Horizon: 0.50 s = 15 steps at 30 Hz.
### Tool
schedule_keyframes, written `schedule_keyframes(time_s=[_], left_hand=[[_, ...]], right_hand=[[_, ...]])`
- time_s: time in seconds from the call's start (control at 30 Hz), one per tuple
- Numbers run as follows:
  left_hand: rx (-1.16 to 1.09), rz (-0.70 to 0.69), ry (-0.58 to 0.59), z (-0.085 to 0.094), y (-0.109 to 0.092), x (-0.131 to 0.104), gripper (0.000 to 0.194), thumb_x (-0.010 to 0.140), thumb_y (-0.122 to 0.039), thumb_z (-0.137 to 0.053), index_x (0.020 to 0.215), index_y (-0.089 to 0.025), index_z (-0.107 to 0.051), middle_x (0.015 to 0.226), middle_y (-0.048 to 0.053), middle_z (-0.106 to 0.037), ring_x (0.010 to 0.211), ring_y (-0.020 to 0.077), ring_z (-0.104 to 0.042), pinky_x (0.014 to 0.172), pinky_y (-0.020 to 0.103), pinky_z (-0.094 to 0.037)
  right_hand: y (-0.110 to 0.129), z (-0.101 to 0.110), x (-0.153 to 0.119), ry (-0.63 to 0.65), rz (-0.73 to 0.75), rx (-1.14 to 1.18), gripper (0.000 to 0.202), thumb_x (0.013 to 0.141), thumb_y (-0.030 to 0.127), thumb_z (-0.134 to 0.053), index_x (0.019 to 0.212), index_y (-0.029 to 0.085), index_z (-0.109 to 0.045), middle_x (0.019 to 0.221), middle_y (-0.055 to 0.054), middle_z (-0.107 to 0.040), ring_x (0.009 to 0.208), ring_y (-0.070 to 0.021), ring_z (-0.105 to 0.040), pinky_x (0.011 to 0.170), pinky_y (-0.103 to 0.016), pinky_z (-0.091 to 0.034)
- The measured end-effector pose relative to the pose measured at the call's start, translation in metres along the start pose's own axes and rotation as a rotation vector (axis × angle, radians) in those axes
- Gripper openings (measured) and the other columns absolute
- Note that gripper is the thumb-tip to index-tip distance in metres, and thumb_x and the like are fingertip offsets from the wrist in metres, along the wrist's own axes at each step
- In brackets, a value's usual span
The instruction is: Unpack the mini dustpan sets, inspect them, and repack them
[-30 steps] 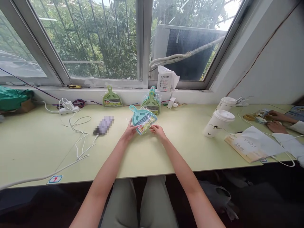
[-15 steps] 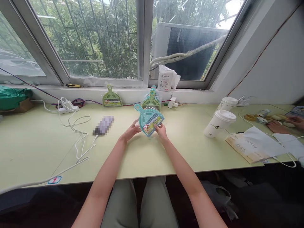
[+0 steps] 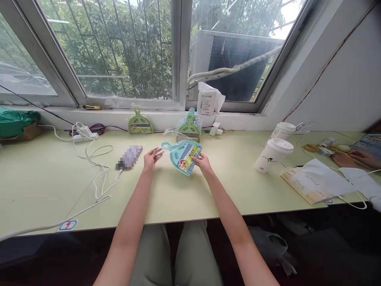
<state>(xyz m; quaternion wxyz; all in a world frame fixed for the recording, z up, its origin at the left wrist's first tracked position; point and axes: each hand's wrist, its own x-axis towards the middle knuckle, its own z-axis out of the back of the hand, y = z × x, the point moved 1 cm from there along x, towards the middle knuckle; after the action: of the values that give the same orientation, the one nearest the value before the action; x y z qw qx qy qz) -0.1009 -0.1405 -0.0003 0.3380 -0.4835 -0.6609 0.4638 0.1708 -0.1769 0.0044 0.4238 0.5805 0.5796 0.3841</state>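
A shared office desk (image 3: pixel 44 186): paper coffee cups (image 3: pixel 273 155), charger cables (image 3: pixel 95 174).

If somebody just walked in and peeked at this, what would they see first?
Probably the bright teal mini dustpan set in the middle of the pale green desk, held at its near edge by the right hand, while the left hand hovers open beside its handle. Next, two green dustpan sets leaning against the wall under the window, and two white lidded paper cups off to the right.

Teal dustpan (image 3: pixel 181 154) (multicoloured striped label)
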Motion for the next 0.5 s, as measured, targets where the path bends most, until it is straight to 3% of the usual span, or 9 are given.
schedule_keyframes(time_s=[0.1, 0.2, 0.3, 0.37, 0.4, 0.47, 0.5], left_hand=[[0.025, -0.085, -0.264, 0.028, -0.016, 0.01, 0.039, 0.093, -0.013, -0.033, 0.132, -0.01, -0.04, 0.129, 0.019, -0.056, 0.106, 0.0177, -0.063, 0.093, 0.034, -0.049], [0.243, -0.236, -0.586, 0.056, -0.03, 0.011, 0.045, 0.091, -0.011, -0.033, 0.136, -0.012, -0.033, 0.133, 0.019, -0.05, 0.118, 0.0214, -0.056, 0.097, 0.036, -0.045], [0.498, -0.416, -0.751, 0.061, -0.039, -0.004, 0.051, 0.088, -0.009, -0.039, 0.138, -0.011, -0.028, 0.139, 0.021, -0.041, 0.131, 0.0262, -0.042, 0.106, 0.043, -0.035], [0.594, -0.514, -0.735, 0.047, -0.041, -0.017, 0.059, 0.089, -0.012, -0.043, 0.143, -0.012, -0.018, 0.148, 0.022, -0.027, 0.141, 0.0282, -0.023, 0.111, 0.047, -0.026], [0.614, -0.548, -0.67, 0.036, -0.04, -0.023, 0.061, 0.09, -0.016, -0.045, 0.144, -0.012, -0.016, 0.151, 0.021, -0.019, 0.143, 0.0282, -0.015, 0.112, 0.047, -0.023], [0.568, -0.528, -0.378, 0.007, -0.032, -0.034, 0.058, 0.092, -0.023, -0.047, 0.142, -0.016, -0.021, 0.154, 0.017, -0.015, 0.144, 0.0258, -0.009, 0.114, 0.043, -0.019], [0.486, -0.451, -0.164, -0.009, -0.025, -0.037, 0.052, 0.093, -0.026, -0.045, 0.141, -0.017, -0.025, 0.151, 0.015, -0.023, 0.142, 0.0235, -0.017, 0.113, 0.039, -0.022]], right_hand=[[0.003, 0.015, 0.005, -0.102, 0.051, 0.08, 0.032, 0.064, 0.017, -0.08, 0.091, 0.016, -0.063, 0.092, -0.007, -0.073, 0.089, -0.0215, -0.069, 0.084, -0.035, -0.059], [0.003, 0.029, 0.01, -0.185, 0.082, 0.158, 0.031, 0.064, 0.016, -0.079, 0.09, 0.018, -0.062, 0.097, -0.006, -0.072, 0.096, -0.0211, -0.068, 0.087, -0.033, -0.058], [0.0, 0.034, 0.012, -0.187, 0.057, 0.187, 0.032, 0.063, 0.014, -0.079, 0.09, 0.018, -0.062, 0.101, -0.006, -0.071, 0.099, -0.0211, -0.067, 0.088, -0.032, -0.058], [-0.003, 0.031, 0.011, -0.168, 0.04, 0.182, 0.033, 0.063, 0.014, -0.078, 0.091, 0.017, -0.062, 0.102, -0.007, -0.071, 0.098, -0.0212, -0.067, 0.087, -0.032, -0.058], [-0.006, 0.028, 0.01, -0.158, 0.037, 0.173, 0.033, 0.063, 0.015, -0.078, 0.092, 0.017, -0.062, 0.103, -0.007, -0.071, 0.098, -0.0212, -0.067, 0.087, -0.032, -0.058], [-0.01, 0.02, 0.009, -0.141, 0.038, 0.151, 0.034, 0.064, 0.016, -0.078, 0.094, 0.017, -0.061, 0.103, -0.007, -0.071, 0.098, -0.021, -0.068, 0.086, -0.032, -0.058], [-0.012, 0.015, 0.008, -0.13, 0.042, 0.14, 0.035, 0.065, 0.018, -0.078, 0.095, 0.018, -0.061, 0.102, -0.007, -0.071, 0.097, -0.0208, -0.068, 0.086, -0.032, -0.058]])
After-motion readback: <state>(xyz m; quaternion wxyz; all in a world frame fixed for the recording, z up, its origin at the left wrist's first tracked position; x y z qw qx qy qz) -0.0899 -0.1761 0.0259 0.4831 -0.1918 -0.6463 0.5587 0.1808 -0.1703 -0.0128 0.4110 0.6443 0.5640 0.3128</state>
